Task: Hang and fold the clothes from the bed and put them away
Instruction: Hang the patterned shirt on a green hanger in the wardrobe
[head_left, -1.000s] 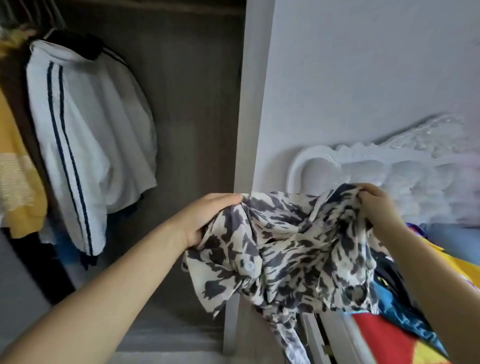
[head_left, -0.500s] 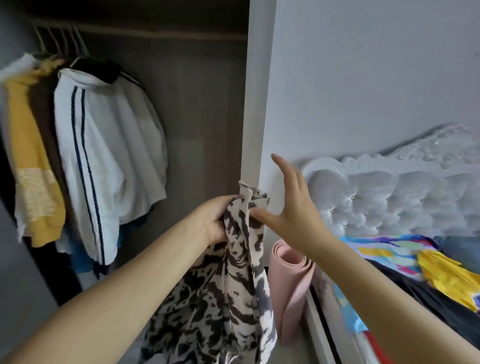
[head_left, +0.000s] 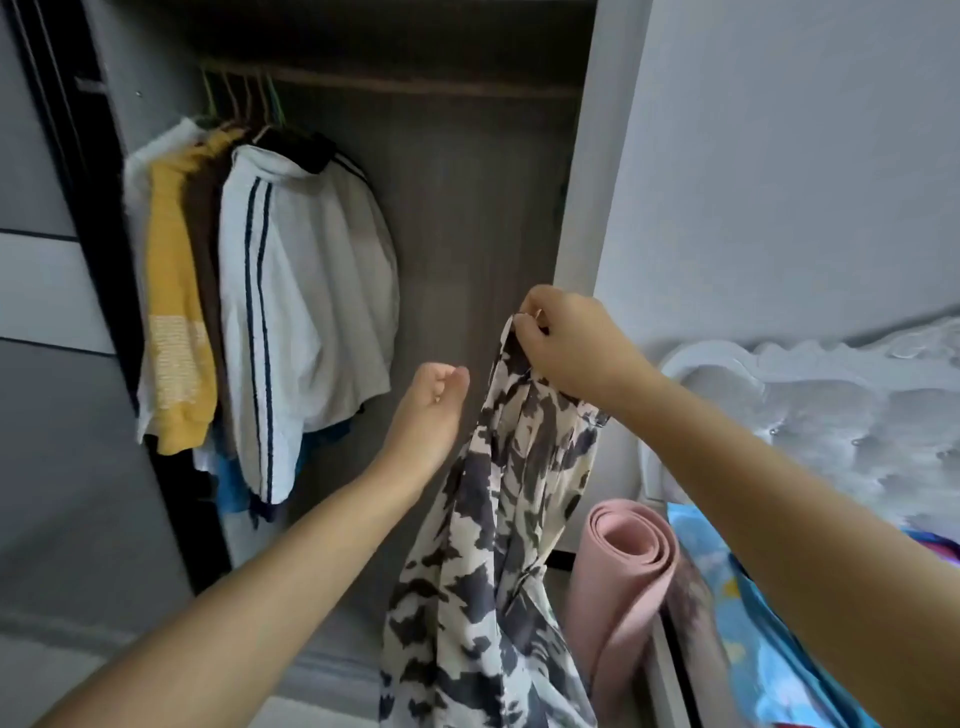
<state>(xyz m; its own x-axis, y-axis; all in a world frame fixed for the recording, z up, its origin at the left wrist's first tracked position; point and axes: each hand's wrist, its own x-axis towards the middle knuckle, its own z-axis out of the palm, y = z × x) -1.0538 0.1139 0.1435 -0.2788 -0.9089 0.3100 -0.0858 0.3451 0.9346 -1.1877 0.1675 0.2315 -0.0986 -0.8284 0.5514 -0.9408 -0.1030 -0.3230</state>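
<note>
Your right hand (head_left: 571, 345) pinches the top edge of the patterned garment (head_left: 498, 545), fingers curled tight round the bunched fabric. Your left hand (head_left: 434, 402) sits just left of the garment, fingers curled into a loose fist, holding nothing; whether its knuckles touch the cloth, can't tell.

The garment hangs straight down from your right-hand grip, long axis vertical, top end at the hand, bottom end running out of view at the near edge. It's gathered narrow at the top and widens lower down. It hangs in front of the open wardrobe (head_left: 467, 208), near its right side panel.

Far left inside the wardrobe: a white jacket with dark stripes (head_left: 301, 291) and a yellow top (head_left: 176, 322) hang on hangers from the rail (head_left: 415, 85).

Right of the garment, a rolled pink mat (head_left: 623, 587) stands between the wardrobe and the bed (head_left: 727, 597). The bed carries colourful clothes (head_left: 779, 649), with a white tufted headboard (head_left: 831, 415) at the far right.
</note>
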